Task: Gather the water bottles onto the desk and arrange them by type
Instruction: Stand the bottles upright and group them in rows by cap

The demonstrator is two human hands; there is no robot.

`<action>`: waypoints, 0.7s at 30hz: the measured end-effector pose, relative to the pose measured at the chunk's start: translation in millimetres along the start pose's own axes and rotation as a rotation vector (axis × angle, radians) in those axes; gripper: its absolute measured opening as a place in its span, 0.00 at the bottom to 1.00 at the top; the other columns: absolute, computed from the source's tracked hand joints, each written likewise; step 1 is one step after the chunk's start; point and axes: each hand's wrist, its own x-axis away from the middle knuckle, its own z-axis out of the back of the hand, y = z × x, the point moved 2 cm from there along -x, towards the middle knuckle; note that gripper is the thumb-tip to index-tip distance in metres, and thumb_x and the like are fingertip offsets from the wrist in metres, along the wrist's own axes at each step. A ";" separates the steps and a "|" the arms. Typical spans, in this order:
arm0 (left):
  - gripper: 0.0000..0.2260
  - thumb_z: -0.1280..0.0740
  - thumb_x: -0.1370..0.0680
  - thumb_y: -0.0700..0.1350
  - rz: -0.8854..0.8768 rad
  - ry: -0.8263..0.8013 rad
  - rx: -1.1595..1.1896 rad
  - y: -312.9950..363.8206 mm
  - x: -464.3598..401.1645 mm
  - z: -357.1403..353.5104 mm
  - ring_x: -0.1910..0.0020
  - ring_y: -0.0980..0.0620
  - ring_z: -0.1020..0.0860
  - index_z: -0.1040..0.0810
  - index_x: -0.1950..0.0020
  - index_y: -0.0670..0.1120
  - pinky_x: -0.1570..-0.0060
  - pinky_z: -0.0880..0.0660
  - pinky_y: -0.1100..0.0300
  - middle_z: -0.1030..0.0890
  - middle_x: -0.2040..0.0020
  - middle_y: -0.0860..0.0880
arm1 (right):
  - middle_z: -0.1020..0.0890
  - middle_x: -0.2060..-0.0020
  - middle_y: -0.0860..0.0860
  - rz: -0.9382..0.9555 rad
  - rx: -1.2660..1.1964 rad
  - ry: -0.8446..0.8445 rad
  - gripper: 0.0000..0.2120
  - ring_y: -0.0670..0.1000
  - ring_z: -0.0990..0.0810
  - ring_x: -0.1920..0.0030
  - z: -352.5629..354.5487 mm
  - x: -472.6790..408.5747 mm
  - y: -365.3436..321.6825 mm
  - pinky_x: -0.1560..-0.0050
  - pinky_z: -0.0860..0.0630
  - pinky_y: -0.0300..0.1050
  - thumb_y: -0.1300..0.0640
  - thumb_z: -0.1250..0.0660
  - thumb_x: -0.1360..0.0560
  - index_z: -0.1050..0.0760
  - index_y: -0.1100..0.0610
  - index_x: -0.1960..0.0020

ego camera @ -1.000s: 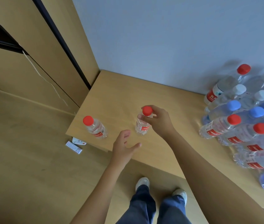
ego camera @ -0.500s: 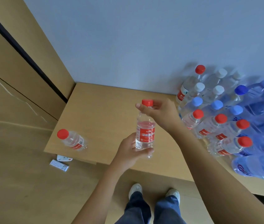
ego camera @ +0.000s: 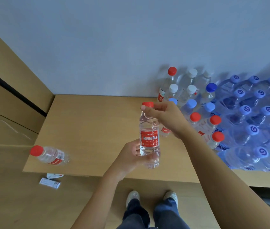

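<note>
Wooden desk [ego camera: 88, 123], both hands gripping upright red-capped bottle [ego camera: 149, 138]

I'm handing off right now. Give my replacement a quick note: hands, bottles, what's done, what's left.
Right hand grips the neck of a red-capped bottle; left hand holds its base, lifted above the desk.
One red-capped bottle stands alone at the desk's front-left corner.
Done: red-, white- and blue-capped bottles grouped at right.
Left: set the held bottle with the red caps, then fetch the corner one.
</note>
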 end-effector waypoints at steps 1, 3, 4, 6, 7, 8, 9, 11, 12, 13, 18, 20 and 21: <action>0.19 0.22 0.31 0.51 -0.001 0.001 -0.010 -0.7 -2.6 -4.6 0.45 0.49 0.18 0.19 0.43 0.49 0.38 0.25 0.46 0.15 0.47 0.50 | 0.13 0.59 0.53 -0.009 0.004 -0.012 0.14 0.54 0.15 0.52 5.5 1.9 2.0 0.43 0.21 0.52 0.46 0.26 0.27 0.16 0.57 0.56; 0.18 0.21 0.31 0.47 0.004 0.010 -0.014 -3.9 -8.1 -13.3 0.46 0.52 0.18 0.19 0.44 0.49 0.41 0.23 0.53 0.15 0.48 0.51 | 0.13 0.57 0.53 -0.035 0.007 -0.028 0.14 0.55 0.15 0.50 16.3 6.7 5.1 0.39 0.22 0.57 0.44 0.24 0.32 0.15 0.54 0.54; 0.17 0.21 0.31 0.46 0.007 0.012 -0.012 -6.2 -11.0 -17.7 0.46 0.54 0.18 0.19 0.44 0.50 0.44 0.23 0.60 0.15 0.48 0.52 | 0.13 0.55 0.56 -0.050 0.012 -0.026 0.16 0.58 0.16 0.48 22.1 9.1 7.0 0.38 0.24 0.61 0.44 0.22 0.34 0.15 0.52 0.52; 0.17 0.21 0.30 0.42 0.004 0.011 -0.017 -11.3 -17.9 -27.4 0.48 0.59 0.18 0.19 0.44 0.51 0.50 0.25 0.70 0.15 0.49 0.55 | 0.16 0.51 0.63 -0.059 0.028 -0.008 0.16 0.64 0.17 0.47 34.1 14.6 12.3 0.38 0.26 0.66 0.44 0.22 0.35 0.15 0.52 0.52; 0.18 0.21 0.30 0.42 0.000 0.015 -0.029 -13.5 -22.1 -32.6 0.48 0.60 0.18 0.20 0.43 0.51 0.51 0.27 0.73 0.15 0.49 0.56 | 0.18 0.50 0.66 -0.056 0.043 0.004 0.15 0.63 0.17 0.48 40.2 18.0 15.7 0.38 0.27 0.66 0.45 0.22 0.34 0.15 0.52 0.52; 0.19 0.21 0.30 0.42 -0.004 0.022 -0.043 -15.5 -27.0 -38.2 0.48 0.61 0.18 0.21 0.41 0.51 0.52 0.28 0.74 0.15 0.48 0.56 | 0.19 0.49 0.67 -0.056 0.063 0.017 0.14 0.62 0.17 0.50 46.4 21.2 20.0 0.37 0.28 0.65 0.46 0.22 0.33 0.15 0.53 0.52; 0.20 0.21 0.30 0.42 -0.009 0.029 -0.054 -17.9 -32.3 -43.9 0.48 0.61 0.18 0.21 0.41 0.51 0.52 0.28 0.74 0.15 0.48 0.57 | 0.20 0.48 0.68 -0.058 0.083 0.025 0.14 0.63 0.18 0.50 51.9 24.1 24.6 0.37 0.28 0.62 0.47 0.23 0.31 0.15 0.54 0.51; 0.21 0.20 0.32 0.44 -0.013 0.040 -0.077 -23.4 -43.0 -55.7 0.47 0.61 0.18 0.22 0.41 0.52 0.51 0.27 0.72 0.16 0.48 0.58 | 0.17 0.49 0.63 -0.070 0.088 0.033 0.14 0.57 0.16 0.49 61.2 30.4 34.4 0.41 0.23 0.51 0.49 0.23 0.30 0.16 0.54 0.48; 0.21 0.20 0.32 0.44 -0.012 0.045 -0.094 -26.6 -48.2 -61.8 0.47 0.61 0.19 0.22 0.41 0.53 0.51 0.27 0.71 0.16 0.48 0.59 | 0.15 0.51 0.59 -0.072 0.082 0.033 0.13 0.52 0.16 0.50 65.2 33.4 38.7 0.44 0.22 0.46 0.50 0.24 0.30 0.16 0.54 0.47; 0.22 0.20 0.32 0.44 -0.013 0.052 -0.111 -30.5 -53.3 -67.6 0.48 0.62 0.19 0.22 0.42 0.54 0.52 0.27 0.72 0.16 0.49 0.59 | 0.14 0.53 0.56 -0.065 0.085 0.033 0.12 0.50 0.15 0.51 68.9 36.2 43.0 0.45 0.23 0.44 0.52 0.24 0.29 0.16 0.54 0.48; 0.24 0.20 0.33 0.40 -0.011 0.100 -0.178 -49.7 -76.1 -91.2 0.51 0.67 0.20 0.24 0.43 0.58 0.54 0.29 0.75 0.16 0.51 0.60 | 0.16 0.57 0.57 -0.063 0.174 0.099 0.10 0.53 0.18 0.54 87.7 51.2 74.5 0.47 0.23 0.51 0.55 0.23 0.29 0.18 0.59 0.51; 0.24 0.20 0.34 0.39 -0.002 0.107 -0.222 -55.8 -83.2 -99.1 0.53 0.69 0.20 0.24 0.45 0.58 0.55 0.29 0.76 0.17 0.52 0.60 | 0.15 0.57 0.53 -0.061 0.182 0.123 0.07 0.52 0.18 0.52 90.6 58.6 86.6 0.47 0.24 0.48 0.58 0.23 0.30 0.18 0.56 0.54; 0.24 0.20 0.35 0.39 0.001 0.112 -0.239 -59.4 -86.2 -103.0 0.54 0.68 0.20 0.24 0.46 0.58 0.55 0.28 0.75 0.17 0.53 0.60 | 0.15 0.58 0.53 -0.055 0.188 0.134 0.05 0.53 0.18 0.52 90.3 62.2 91.7 0.47 0.23 0.50 0.58 0.23 0.30 0.19 0.54 0.56</action>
